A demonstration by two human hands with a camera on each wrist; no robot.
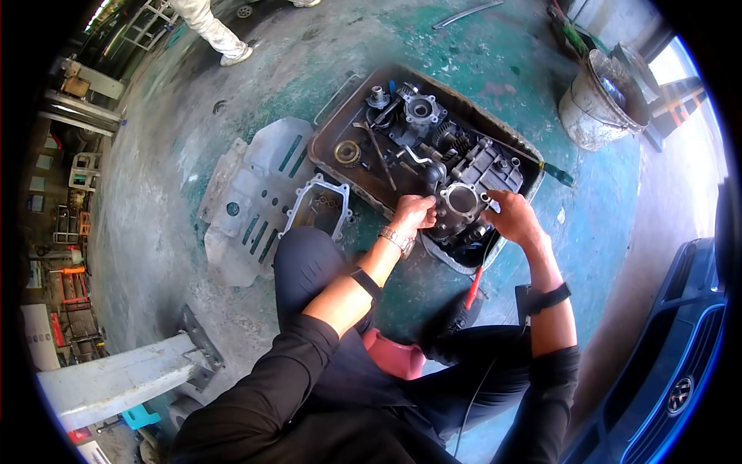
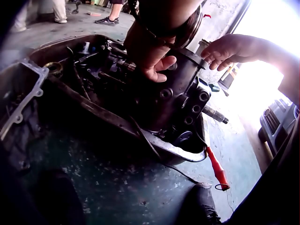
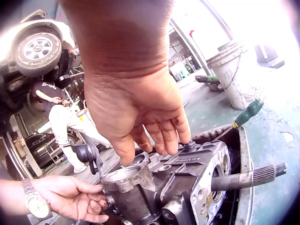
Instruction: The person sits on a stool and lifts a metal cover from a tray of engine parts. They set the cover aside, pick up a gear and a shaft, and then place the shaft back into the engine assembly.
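A gearbox housing (image 1: 445,219) with a round top opening stands in a metal tray (image 1: 352,188) between my hands. In the right wrist view the housing (image 3: 178,176) shows a splined shaft (image 3: 234,179) sticking out of its right end. My left hand (image 1: 415,213) is at the housing's left side. Its thumb and fingertips pinch a small round fitting (image 3: 111,204) there. Above the other side of the housing hovers my right hand (image 3: 140,112), fingers loosely bent and nothing between them. A black-knobbed lever (image 3: 86,153) rises beside the opening.
More gearbox parts fill the tray, among them a brass ring (image 1: 348,152). A green-handled screwdriver (image 1: 556,174) lies over its right edge. Left are an open cover (image 1: 345,188) and a slotted plate (image 1: 267,166). A bucket (image 1: 591,116) and blue car (image 1: 672,348) stand right.
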